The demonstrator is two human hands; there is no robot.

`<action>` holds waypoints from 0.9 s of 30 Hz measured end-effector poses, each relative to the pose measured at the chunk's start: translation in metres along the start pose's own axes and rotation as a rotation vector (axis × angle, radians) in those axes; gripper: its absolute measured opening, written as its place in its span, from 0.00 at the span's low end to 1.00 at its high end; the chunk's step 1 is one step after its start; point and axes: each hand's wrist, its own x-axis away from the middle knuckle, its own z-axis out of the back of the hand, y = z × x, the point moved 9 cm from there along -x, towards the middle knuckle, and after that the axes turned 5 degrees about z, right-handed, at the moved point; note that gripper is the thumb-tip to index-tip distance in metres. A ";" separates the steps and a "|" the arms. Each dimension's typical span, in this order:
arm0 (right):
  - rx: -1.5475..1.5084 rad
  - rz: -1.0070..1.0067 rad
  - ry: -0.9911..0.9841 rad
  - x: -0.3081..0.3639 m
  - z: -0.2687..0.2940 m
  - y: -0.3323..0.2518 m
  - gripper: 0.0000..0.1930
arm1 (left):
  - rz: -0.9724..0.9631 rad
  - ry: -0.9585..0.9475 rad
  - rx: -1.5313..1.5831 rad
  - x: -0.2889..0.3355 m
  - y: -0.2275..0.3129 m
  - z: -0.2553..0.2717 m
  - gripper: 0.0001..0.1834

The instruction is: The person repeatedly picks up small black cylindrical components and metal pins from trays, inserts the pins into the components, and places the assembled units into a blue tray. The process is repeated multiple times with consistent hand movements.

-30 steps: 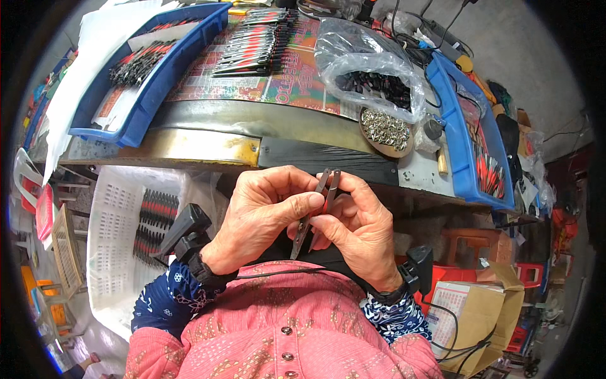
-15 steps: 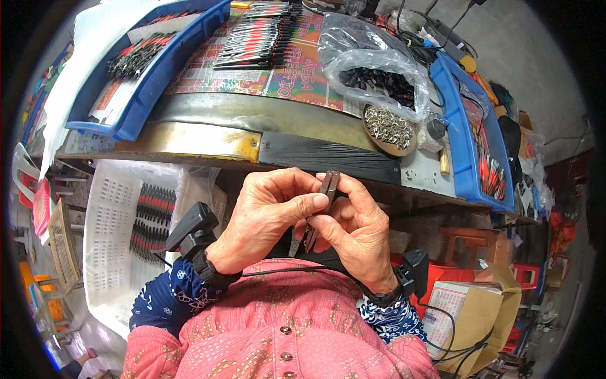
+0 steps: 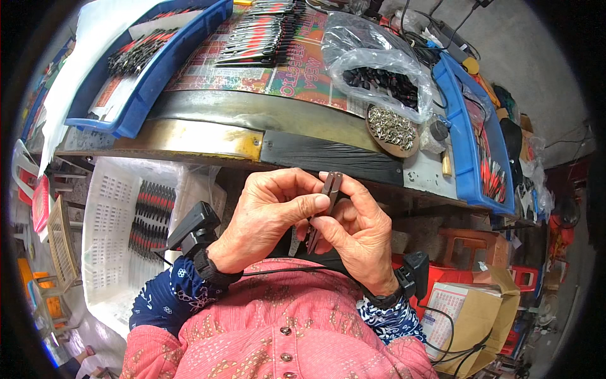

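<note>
Just in front of the table edge, both hands hold one slim, dark piece (image 3: 332, 183) with two narrow parallel sides at its top end. Its kind cannot be told. My left hand (image 3: 271, 211) pinches it between thumb and fingers from the left. My right hand (image 3: 355, 235) is closed on it from the right, thumb against its middle and index finger along its upper part. Its lower end shows below the thumbs, pointing down toward my lap. The fingers hide much of its middle.
Slim red-and-black pen-like pieces (image 3: 262, 38) lie on the table. Small metal parts fill a round dish (image 3: 392, 131) beside a plastic bag (image 3: 372, 54) of dark parts. Blue trays (image 3: 142, 104) flank the table. A white basket (image 3: 104, 234) stands left, a cardboard bag (image 3: 470, 322) right.
The hands keep the same grip on the dark piece, which has barely shifted. The view of the table has moved slightly.
</note>
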 end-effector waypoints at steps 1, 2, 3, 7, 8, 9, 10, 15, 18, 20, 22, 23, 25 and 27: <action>-0.002 0.002 0.001 0.000 0.000 0.000 0.28 | -0.005 -0.004 0.010 0.000 0.000 0.000 0.08; 0.003 -0.002 0.005 0.000 0.001 0.001 0.28 | -0.005 0.001 0.001 0.000 0.000 0.000 0.08; 0.007 -0.005 0.008 0.001 0.001 0.001 0.28 | -0.007 0.003 0.001 0.000 0.000 0.000 0.08; 0.023 -0.005 0.010 0.001 0.002 0.002 0.29 | -0.019 -0.005 0.015 -0.001 -0.001 0.000 0.08; 0.029 -0.011 0.014 0.001 0.002 0.003 0.29 | -0.020 -0.008 0.013 -0.001 -0.001 0.000 0.08; 0.035 -0.017 0.018 0.002 0.003 0.003 0.29 | -0.021 -0.010 0.012 0.000 -0.001 0.000 0.08; 0.038 -0.010 0.014 0.002 0.003 0.003 0.29 | -0.024 -0.016 0.019 0.000 -0.001 0.000 0.08; 0.034 -0.010 0.013 0.002 0.002 0.002 0.29 | -0.013 -0.011 0.017 -0.001 -0.003 0.000 0.08; 0.045 -0.017 0.010 0.002 0.003 0.002 0.29 | -0.008 -0.011 0.013 0.000 -0.003 0.001 0.08; 0.040 -0.025 0.009 0.002 0.002 0.003 0.29 | -0.005 -0.012 0.014 0.000 -0.003 0.001 0.08; 0.038 -0.029 0.009 0.002 0.002 0.004 0.29 | -0.005 -0.016 0.020 0.000 -0.003 0.000 0.08; 0.039 -0.030 0.009 0.002 0.002 0.004 0.29 | -0.003 -0.014 0.019 0.000 -0.004 0.001 0.08; 0.039 -0.032 0.010 0.002 0.002 0.004 0.30 | -0.002 -0.014 0.027 -0.001 -0.005 0.001 0.07; 0.039 -0.031 0.009 0.003 0.002 0.004 0.30 | 0.007 -0.009 0.016 -0.001 -0.006 0.002 0.07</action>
